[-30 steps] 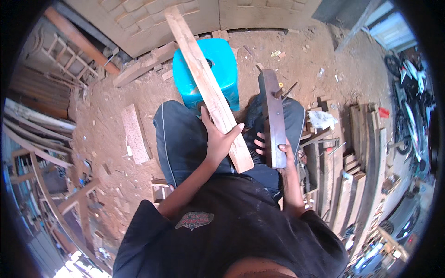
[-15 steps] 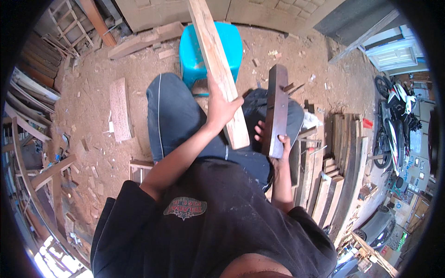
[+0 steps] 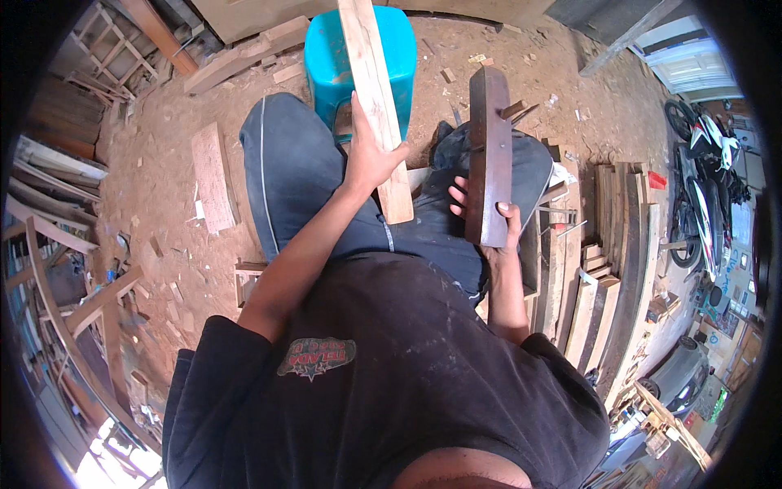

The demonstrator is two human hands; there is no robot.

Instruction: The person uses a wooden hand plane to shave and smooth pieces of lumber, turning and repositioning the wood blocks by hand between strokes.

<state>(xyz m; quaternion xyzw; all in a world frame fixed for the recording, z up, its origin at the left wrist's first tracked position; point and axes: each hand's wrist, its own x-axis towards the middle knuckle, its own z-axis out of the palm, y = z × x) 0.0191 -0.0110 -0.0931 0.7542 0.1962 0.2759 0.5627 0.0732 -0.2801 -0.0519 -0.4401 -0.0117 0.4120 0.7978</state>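
Observation:
My left hand (image 3: pixel 371 163) is wrapped round a pale squared length of timber (image 3: pixel 373 81). The timber slants over my lap, its near end above my thighs and its far part over a turquoise plastic stool (image 3: pixel 326 61). To the right, my right hand (image 3: pixel 508 228) grips the near end of a long dark wooden hand plane (image 3: pixel 490 155), thumb on one side and fingertips showing on the other. The plane is held up over my right thigh, with a peg and a thin blade-like piece sticking out of its right side. Timber and plane are apart.
A flat board (image 3: pixel 213 179) lies on the dirt floor at left among wood scraps. Stacked planks (image 3: pixel 623 244) stand close by my right side, with a motorbike (image 3: pixel 702 187) beyond. More timber (image 3: pixel 61 244) leans along the left. A thick beam (image 3: pixel 244 57) lies behind the stool.
The whole view has shifted, so the stool, my legs and both held things appear higher. Both hands keep their grips; the timber and plane hardly move relative to my lap.

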